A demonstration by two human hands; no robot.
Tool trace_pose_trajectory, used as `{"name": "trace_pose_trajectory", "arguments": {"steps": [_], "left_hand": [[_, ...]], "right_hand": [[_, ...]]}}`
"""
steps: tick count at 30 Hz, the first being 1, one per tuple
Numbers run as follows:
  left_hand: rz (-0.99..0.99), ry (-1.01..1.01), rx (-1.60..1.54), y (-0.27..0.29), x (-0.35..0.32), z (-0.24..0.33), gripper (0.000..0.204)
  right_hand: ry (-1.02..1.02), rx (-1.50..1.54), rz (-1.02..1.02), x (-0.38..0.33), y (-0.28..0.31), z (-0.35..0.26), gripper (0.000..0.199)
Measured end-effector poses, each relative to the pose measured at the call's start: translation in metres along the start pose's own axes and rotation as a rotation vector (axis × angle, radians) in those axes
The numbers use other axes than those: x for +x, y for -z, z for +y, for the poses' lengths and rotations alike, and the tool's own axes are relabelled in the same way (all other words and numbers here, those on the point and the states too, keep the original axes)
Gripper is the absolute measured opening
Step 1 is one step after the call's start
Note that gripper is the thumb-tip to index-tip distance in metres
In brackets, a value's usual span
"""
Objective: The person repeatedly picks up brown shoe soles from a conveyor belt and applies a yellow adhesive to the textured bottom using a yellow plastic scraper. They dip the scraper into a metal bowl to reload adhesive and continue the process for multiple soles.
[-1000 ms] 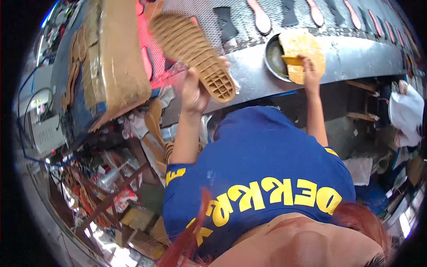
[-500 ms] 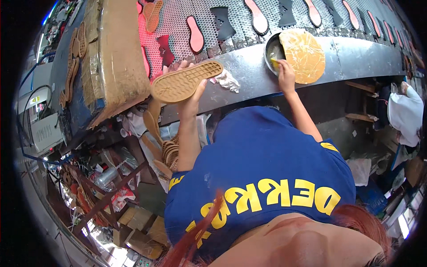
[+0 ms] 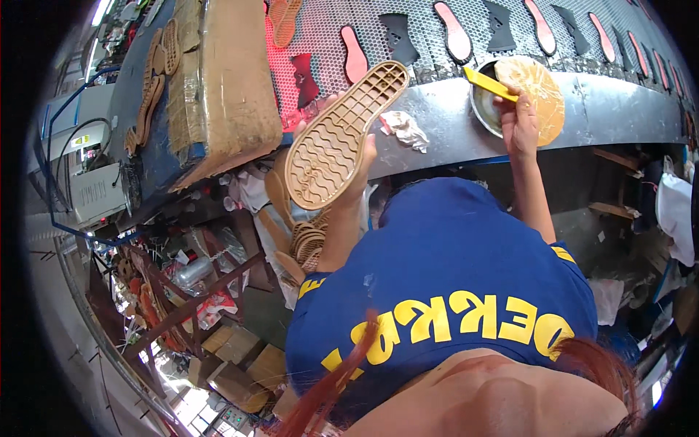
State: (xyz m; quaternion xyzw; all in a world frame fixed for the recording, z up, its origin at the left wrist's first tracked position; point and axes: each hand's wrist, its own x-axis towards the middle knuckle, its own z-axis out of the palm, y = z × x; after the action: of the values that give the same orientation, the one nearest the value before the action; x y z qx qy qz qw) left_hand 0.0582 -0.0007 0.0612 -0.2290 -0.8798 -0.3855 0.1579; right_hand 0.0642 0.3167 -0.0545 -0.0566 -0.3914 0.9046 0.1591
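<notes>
My left hand (image 3: 357, 178) grips a tan rubber shoe sole (image 3: 331, 146), its ridged tread facing up and its gridded end pointing to the far right. The thumb lies along the sole's right edge, while other fingertips show past its left edge. In my right hand (image 3: 520, 130) is a flat yellow tool (image 3: 491, 84), held in a pinch above a round pan (image 3: 477, 109). Whether it has bristles I cannot tell. A round tan cover (image 3: 546, 102) lies over the pan's right part. Between my hands, a crumpled white rag (image 3: 405, 132) rests on the metal ledge.
Beyond the metal ledge (image 3: 444, 138), a mesh conveyor (image 3: 328, 40) carries pink insoles (image 3: 453, 33) and black shoe pieces (image 3: 501, 28). A large cardboard box (image 3: 233, 80) stands at the left. More tan soles (image 3: 309, 244) are stacked below my left forearm.
The sole has tilted more upright in my left hand. My right hand has lifted the yellow tool out of the pan. The whole view has shifted, moving the scene rightward.
</notes>
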Motion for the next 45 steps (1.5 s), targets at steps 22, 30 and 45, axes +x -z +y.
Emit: {"name": "trace_pose_trajectory", "arguments": {"steps": [22,30,45], "left_hand": [[-0.348,-0.039,0.861,0.031,0.022,0.063,0.058],[-0.246,-0.030,0.926,0.020,0.028,0.066,0.057],[0.156,0.720,-1.889,-0.009,0.035,0.038,0.058]], "right_hand": [[0.718,-0.843,-0.335,-0.034,-0.145,-0.029,0.025],[0.779,-0.898,-0.474,-0.038,-0.155,-0.031,0.031],[0.817,-0.793,-0.773,-0.057,-0.176,-0.024,0.044]]}}
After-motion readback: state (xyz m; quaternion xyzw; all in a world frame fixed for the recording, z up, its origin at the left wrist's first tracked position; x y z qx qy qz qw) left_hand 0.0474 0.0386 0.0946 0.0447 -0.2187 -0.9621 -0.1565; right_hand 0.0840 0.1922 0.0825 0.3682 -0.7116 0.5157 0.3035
